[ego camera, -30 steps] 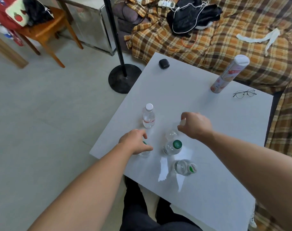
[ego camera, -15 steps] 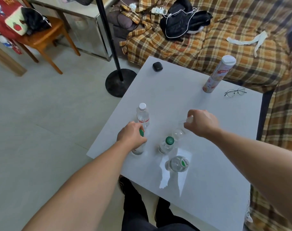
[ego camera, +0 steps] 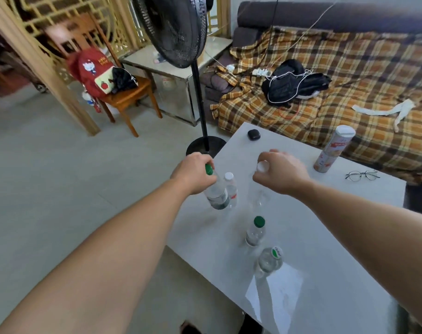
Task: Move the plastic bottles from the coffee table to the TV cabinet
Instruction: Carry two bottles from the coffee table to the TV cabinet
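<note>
The left hand (ego camera: 193, 173) is clenched around the neck of a green-capped bottle (ego camera: 214, 191), which tilts with its base over the near-left part of the white tabletop (ego camera: 337, 237). The right hand (ego camera: 281, 172) grips a clear white-capped bottle (ego camera: 261, 186) just under its cap; the body blurs, so whether it touches the surface is unclear. Just beside the left hand's bottle, a small white-capped bottle (ego camera: 230, 189) stands upright. Nearer the edge stand a second green-capped bottle (ego camera: 256, 231) and a bottle with a printed green cap (ego camera: 270, 260). Farther back are a tall snack canister (ego camera: 333, 149), eyeglasses (ego camera: 361, 175) and a small black case (ego camera: 254, 134). Beyond stand a plaid-covered sofa (ego camera: 349, 75) and a black pedestal fan (ego camera: 181, 32).
</note>
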`<state>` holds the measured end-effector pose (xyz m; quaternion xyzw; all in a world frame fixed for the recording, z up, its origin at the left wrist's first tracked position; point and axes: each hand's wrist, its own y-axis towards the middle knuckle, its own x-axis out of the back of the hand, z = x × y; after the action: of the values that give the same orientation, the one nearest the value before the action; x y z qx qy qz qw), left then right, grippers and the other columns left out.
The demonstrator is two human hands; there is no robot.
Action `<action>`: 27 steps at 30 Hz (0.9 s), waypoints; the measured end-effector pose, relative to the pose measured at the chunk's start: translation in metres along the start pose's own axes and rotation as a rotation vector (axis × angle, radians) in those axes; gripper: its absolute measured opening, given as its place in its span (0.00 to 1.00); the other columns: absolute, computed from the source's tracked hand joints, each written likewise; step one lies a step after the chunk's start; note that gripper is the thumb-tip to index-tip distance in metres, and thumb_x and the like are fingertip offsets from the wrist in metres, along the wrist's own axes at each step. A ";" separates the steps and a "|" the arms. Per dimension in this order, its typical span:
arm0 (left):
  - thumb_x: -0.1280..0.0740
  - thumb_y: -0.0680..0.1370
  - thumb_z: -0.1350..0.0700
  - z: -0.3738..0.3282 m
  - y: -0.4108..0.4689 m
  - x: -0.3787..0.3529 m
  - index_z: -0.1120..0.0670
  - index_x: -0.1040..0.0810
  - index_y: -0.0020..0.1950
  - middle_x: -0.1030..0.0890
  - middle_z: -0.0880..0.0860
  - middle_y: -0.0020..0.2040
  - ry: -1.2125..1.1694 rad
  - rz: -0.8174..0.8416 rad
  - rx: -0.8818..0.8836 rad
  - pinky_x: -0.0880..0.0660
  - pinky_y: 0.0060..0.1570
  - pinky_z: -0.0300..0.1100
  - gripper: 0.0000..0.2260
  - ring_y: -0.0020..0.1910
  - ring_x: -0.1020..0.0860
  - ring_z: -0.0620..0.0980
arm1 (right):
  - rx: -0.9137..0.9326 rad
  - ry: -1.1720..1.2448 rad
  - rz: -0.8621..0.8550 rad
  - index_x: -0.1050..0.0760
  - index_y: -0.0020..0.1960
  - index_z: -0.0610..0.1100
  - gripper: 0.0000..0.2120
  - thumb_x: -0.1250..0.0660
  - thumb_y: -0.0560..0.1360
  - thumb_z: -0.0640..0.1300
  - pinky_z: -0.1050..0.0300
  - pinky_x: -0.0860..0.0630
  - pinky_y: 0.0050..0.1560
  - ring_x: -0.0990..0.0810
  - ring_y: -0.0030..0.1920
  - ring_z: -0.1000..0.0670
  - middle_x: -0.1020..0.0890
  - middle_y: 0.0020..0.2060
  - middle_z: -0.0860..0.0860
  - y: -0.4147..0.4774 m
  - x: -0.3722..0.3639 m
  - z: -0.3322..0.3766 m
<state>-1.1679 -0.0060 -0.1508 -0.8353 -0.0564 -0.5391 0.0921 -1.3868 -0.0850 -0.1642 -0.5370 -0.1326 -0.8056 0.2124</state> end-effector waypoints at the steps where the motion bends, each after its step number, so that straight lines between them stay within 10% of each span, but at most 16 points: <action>1: 0.33 0.69 0.52 0.002 -0.007 0.006 0.49 0.22 0.50 0.27 0.50 0.47 -0.034 -0.051 0.038 0.28 0.44 0.44 0.10 0.46 0.27 0.52 | 0.038 0.000 -0.005 0.24 0.48 0.50 0.12 0.34 0.68 0.54 0.58 0.31 0.34 0.26 0.42 0.50 0.24 0.43 0.52 0.002 0.002 0.013; 17: 0.34 0.69 0.55 0.155 -0.289 0.064 0.48 0.23 0.50 0.24 0.48 0.51 -0.054 -0.295 0.477 0.35 0.40 0.40 0.10 0.47 0.27 0.50 | 0.607 -0.229 0.187 0.27 0.46 0.49 0.12 0.37 0.67 0.54 0.55 0.31 0.35 0.23 0.40 0.45 0.22 0.42 0.51 -0.083 -0.085 0.259; 27: 0.33 0.68 0.54 0.187 -0.568 0.073 0.48 0.24 0.51 0.23 0.50 0.52 -0.020 -0.461 1.052 0.27 0.47 0.43 0.12 0.49 0.26 0.52 | 1.133 -0.235 0.436 0.25 0.46 0.49 0.12 0.36 0.67 0.55 0.55 0.30 0.39 0.23 0.43 0.42 0.20 0.46 0.47 -0.232 -0.165 0.444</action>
<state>-1.0811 0.5881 -0.1070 -0.6485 -0.4983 -0.4367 0.3748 -1.0852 0.3465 -0.1408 -0.4406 -0.4496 -0.4833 0.6083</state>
